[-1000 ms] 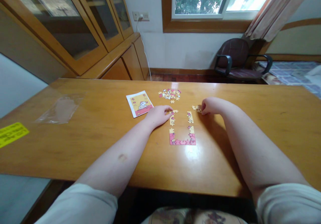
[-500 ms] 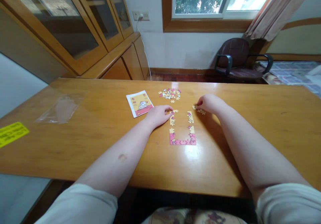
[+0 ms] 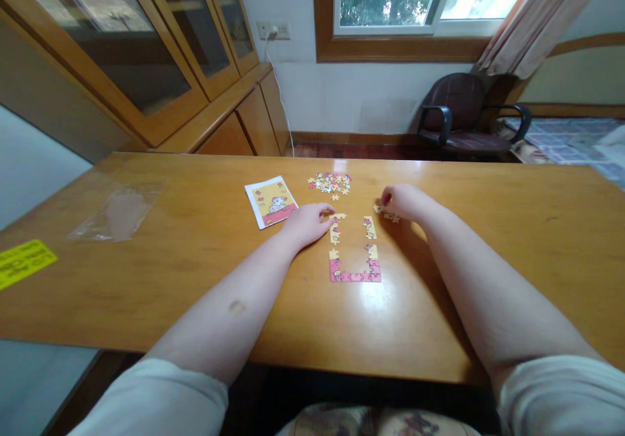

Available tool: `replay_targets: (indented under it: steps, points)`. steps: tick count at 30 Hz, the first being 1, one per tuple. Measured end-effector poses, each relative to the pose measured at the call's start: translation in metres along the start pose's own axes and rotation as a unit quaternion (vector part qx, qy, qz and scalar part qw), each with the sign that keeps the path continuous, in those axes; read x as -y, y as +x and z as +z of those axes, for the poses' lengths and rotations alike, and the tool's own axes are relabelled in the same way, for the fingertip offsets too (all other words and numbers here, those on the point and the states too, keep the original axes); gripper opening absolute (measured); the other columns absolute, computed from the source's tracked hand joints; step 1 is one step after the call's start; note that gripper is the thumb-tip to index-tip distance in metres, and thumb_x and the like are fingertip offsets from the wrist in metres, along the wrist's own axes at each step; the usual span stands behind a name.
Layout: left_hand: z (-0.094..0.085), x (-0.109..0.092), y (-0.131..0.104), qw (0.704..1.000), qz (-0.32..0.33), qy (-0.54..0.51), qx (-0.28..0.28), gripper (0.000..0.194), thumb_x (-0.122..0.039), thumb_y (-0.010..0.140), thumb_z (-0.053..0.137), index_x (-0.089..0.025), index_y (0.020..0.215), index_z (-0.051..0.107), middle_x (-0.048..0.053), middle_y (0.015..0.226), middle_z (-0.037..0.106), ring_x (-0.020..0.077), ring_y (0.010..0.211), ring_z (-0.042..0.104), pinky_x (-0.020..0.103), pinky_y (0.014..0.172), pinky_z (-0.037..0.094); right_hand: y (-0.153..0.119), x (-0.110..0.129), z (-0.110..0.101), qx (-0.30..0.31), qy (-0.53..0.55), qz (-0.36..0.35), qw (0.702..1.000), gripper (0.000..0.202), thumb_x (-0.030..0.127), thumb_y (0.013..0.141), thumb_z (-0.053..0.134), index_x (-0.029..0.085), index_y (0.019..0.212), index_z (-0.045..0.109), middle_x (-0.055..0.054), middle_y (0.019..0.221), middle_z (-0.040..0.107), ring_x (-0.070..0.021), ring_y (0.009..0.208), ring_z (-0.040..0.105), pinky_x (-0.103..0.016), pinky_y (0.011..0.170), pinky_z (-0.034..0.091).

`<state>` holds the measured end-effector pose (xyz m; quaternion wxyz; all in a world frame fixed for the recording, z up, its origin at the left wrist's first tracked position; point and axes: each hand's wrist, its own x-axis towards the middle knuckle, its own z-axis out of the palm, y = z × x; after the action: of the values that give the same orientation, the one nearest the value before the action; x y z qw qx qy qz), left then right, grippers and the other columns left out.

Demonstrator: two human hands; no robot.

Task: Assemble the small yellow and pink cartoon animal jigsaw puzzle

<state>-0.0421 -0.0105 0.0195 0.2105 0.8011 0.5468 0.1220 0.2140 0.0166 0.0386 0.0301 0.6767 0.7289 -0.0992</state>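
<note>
- Right hand (image 3: pixel 402 200) has shifted leftward, curled; I cannot tell whether it pinches anything.
- Left hand (image 3: pixel 311 221), fingertips apart, probably steadies the jigsaw border (image 3: pixel 355 278) on the desk (image 3: pixel 317 332).
- Loose jigsaw pieces (image 3: pixel 388 217) beside right hand, seemingly for easy reach.

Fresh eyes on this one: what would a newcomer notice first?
Probably the pink-and-yellow puzzle border, partly assembled mid-table between two bare arms, with the left hand at its upper left corner and the right hand by a few yellow pieces. Next, the bright yellow label at the table's far left.
</note>
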Motion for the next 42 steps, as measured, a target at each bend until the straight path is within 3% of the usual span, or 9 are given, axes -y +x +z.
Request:
replay_targets:
  steps: [9,16,21,25,31,35,42]
  points:
    - [-0.002,-0.003,0.000,1.000,0.009,-0.017,-0.014,0.030,-0.039,0.084,0.053,-0.023,0.104,0.068,0.002,0.076,0.065,0.0173,0.072,0.059,0.026,0.062,0.039,0.003,-0.002,0.005,0.009,0.062,-0.006,0.998,0.015,0.021,0.070,0.064,0.015,0.081,0.072,-0.010,0.076,0.072,-0.0188,0.066,0.064,-0.025,0.058,0.043]
    - [0.000,-0.002,0.000,0.999,0.014,-0.023,-0.019,0.029,-0.038,0.084,0.053,-0.022,0.105,0.067,0.001,0.075,0.064,0.0168,0.071,0.058,0.026,0.061,0.038,0.005,-0.002,0.008,0.028,0.122,-0.005,0.992,0.030,0.012,0.064,0.066,0.015,0.092,0.073,-0.007,0.087,0.073,-0.0180,0.071,0.066,-0.023,0.059,0.046]
    - [0.000,-0.001,0.000,0.999,0.018,-0.026,-0.023,0.028,-0.037,0.084,0.054,-0.022,0.103,0.067,0.001,0.073,0.063,0.0166,0.070,0.058,0.026,0.060,0.038,0.000,0.000,0.000,0.037,0.134,-0.011,0.990,0.026,0.009,0.064,0.064,0.016,0.087,0.075,-0.006,0.078,0.073,-0.0155,0.062,0.062,-0.022,0.054,0.044]
    - [0.000,-0.002,0.000,0.999,0.019,-0.031,-0.025,0.028,-0.037,0.084,0.053,-0.022,0.103,0.067,0.001,0.073,0.063,0.0163,0.070,0.058,0.026,0.060,0.039,-0.003,0.000,-0.006,0.001,0.158,0.001,0.987,0.019,0.012,0.065,0.065,0.016,0.081,0.074,-0.005,0.069,0.071,-0.0147,0.058,0.059,-0.023,0.052,0.042]
    - [0.001,-0.001,0.001,0.999,0.023,-0.031,-0.020,0.028,-0.034,0.084,0.053,-0.022,0.103,0.067,0.001,0.070,0.062,0.0164,0.069,0.057,0.026,0.059,0.037,0.000,0.001,-0.001,-0.081,0.273,-0.008,0.959,0.013,0.014,0.071,0.063,0.015,0.081,0.070,-0.005,0.075,0.069,-0.0130,0.064,0.059,-0.022,0.056,0.043]
    - [0.002,-0.001,0.001,0.999,0.023,-0.031,-0.022,0.027,-0.033,0.083,0.052,-0.022,0.103,0.067,0.001,0.070,0.062,0.0165,0.069,0.057,0.026,0.060,0.037,0.000,0.004,0.002,-0.063,0.272,-0.027,0.960,0.024,0.016,0.073,0.064,0.016,0.096,0.072,-0.005,0.078,0.070,-0.0135,0.065,0.059,-0.024,0.058,0.044]
    - [0.003,-0.001,0.001,0.999,0.029,-0.036,-0.023,0.027,-0.034,0.084,0.051,-0.023,0.101,0.068,0.000,0.068,0.060,0.0161,0.068,0.057,0.026,0.060,0.037,-0.001,0.009,0.002,-0.036,0.248,-0.026,0.968,0.013,0.023,0.076,0.066,0.017,0.083,0.075,-0.007,0.081,0.072,-0.0170,0.072,0.062,-0.027,0.066,0.047]
